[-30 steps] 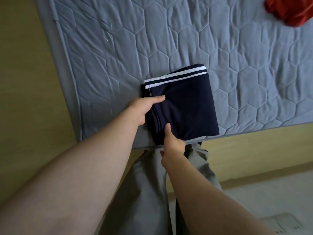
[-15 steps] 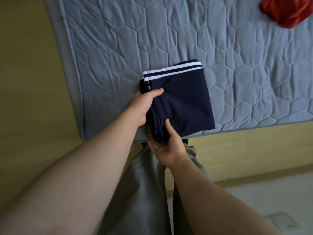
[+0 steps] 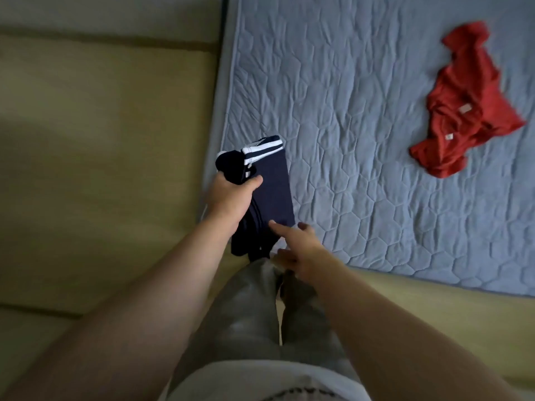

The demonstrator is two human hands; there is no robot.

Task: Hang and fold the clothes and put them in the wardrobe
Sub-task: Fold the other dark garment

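Note:
A folded navy garment with white stripes (image 3: 273, 186) hangs over the near left corner of the bed, lifted off it. My left hand (image 3: 231, 195) grips its left edge, thumb on top and fingers underneath. My right hand (image 3: 292, 244) sits just below the garment's lower edge, its fingers spread and relaxed, one fingertip at the cloth. A crumpled red garment (image 3: 469, 105) lies on the mattress at the far right.
The quilted blue-grey mattress (image 3: 362, 140) fills the upper right. A tan bed frame (image 3: 101, 140) runs along its left side and near edge. My legs in grey trousers (image 3: 260, 314) stand against the frame.
My left hand has lifted the folded navy garment off the mattress toward the left. My right hand has let go of its lower edge. The view has swung right, showing more of the red garment.

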